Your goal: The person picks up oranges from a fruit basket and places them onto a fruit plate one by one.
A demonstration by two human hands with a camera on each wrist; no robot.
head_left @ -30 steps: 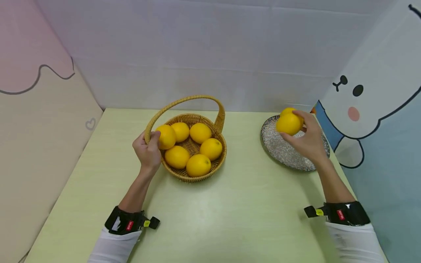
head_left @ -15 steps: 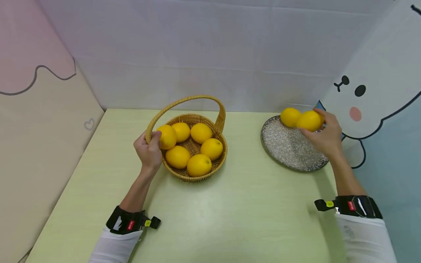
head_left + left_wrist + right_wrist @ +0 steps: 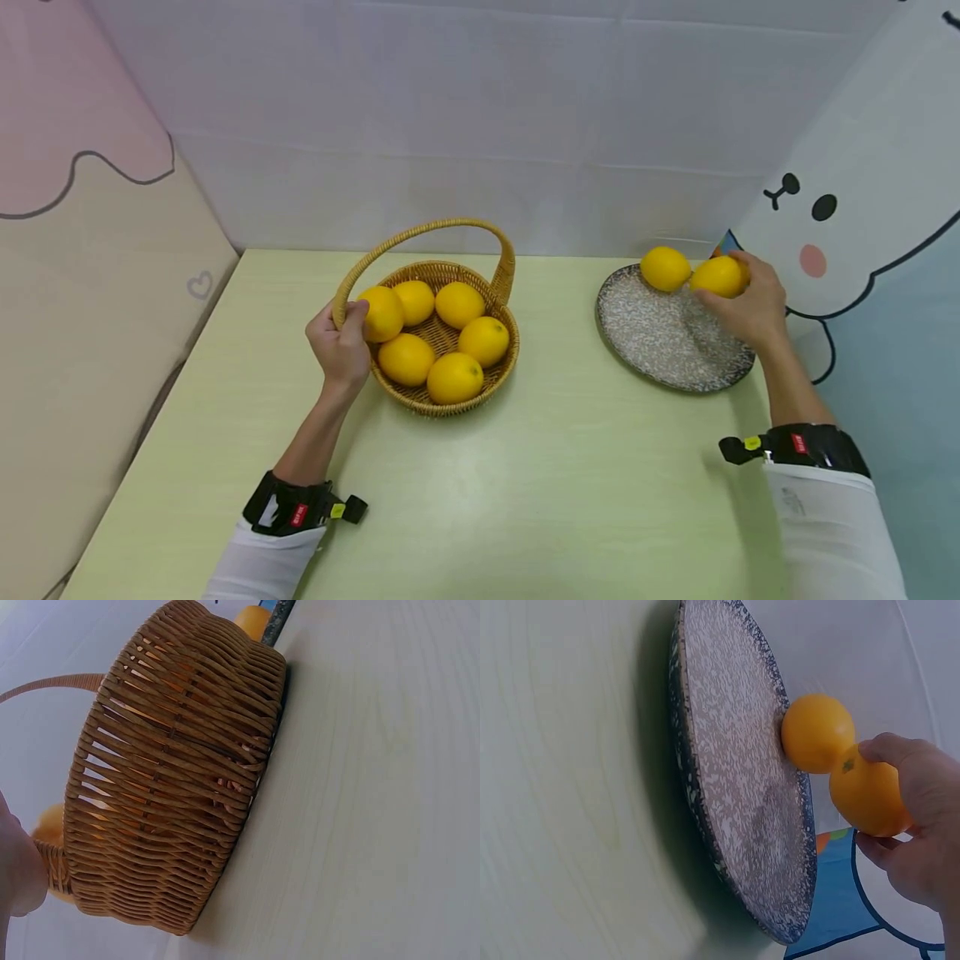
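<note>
My left hand point(image 3: 339, 343) grips the handle point(image 3: 427, 227) of a round wicker basket point(image 3: 512, 367) on its left side. Several yellow lemons point(image 3: 454, 377) lie in the basket, arranged in a rough ring. At the right, my right hand point(image 3: 752, 304) pinches a lemon point(image 3: 717, 277) between thumb and fingers, over the back right of a speckled grey plate point(image 3: 652, 329). In the right wrist view the held lemon point(image 3: 866, 791) looks a little off the plate's surface. Another lemon point(image 3: 665, 268) sits at the plate's back edge, close beside the held one.
Basket and plate both stand on a pale green table point(image 3: 540, 483), with a gap between them. A whitish cloth wall point(image 3: 480, 125) rises behind the table's back edge. A printed panel point(image 3: 885, 333) stands close along the right side.
My right hand has carried its lemon rightward and then slightly lower over the plate, uncovering the lemon at the back edge. My left hand keeps its grip on the basket handle.
</note>
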